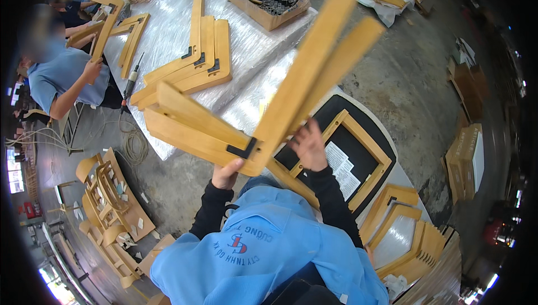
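Note:
My left hand [226, 174] grips the corner of two L-shaped wooden pieces [196, 134], held up one against the other, their arms spread apart. A black angle bracket [244, 149] sits at the near piece's inner corner. My right hand [309, 145] has its fingers spread beside the right arms of the pieces; whether a fingertip touches the wood, I cannot tell. Under and beyond that hand lies a dark rounded panel [336, 106] with a wooden frame [367, 135] on it. White printed sheets [342, 170] lie inside the frame.
On the plastic-wrapped table [241, 89] several L-shaped pieces with brackets [221, 52] lie nested. A carton [280, 20] of black brackets stands at its far edge, a power screwdriver [131, 83] at its left. A co-worker [73, 81] holds another piece. More wooden pieces [414, 243] stack at lower right.

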{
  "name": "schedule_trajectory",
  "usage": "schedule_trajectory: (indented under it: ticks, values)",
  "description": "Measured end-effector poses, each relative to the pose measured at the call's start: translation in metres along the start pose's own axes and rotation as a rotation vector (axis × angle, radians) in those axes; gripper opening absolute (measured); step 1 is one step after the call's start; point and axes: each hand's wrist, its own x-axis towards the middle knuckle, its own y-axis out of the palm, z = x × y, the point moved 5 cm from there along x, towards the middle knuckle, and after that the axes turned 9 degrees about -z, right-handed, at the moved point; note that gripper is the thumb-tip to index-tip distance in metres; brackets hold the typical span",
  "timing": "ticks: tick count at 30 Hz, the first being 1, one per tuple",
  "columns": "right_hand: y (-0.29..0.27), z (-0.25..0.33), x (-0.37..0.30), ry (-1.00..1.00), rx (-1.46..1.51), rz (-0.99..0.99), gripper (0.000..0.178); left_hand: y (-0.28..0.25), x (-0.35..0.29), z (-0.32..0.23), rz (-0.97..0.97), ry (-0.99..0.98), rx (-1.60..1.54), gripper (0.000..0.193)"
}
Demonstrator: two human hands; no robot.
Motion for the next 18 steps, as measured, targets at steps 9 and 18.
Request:
schedule_trajectory:
  ticks: [9, 18]
  values:
    - [0.025, 0.186, -0.099, -0.836, -0.025, -0.696, 0.053, 0.178, 0.017, -0.004, 0.718, 0.281, 0.417, 0.074]
    - [-0.025, 0.261, -0.218, -1.396, -0.867, -1.403, 0.059, 0.26, -0.002, 0.068, 1.038, 0.197, 0.816, 0.078]
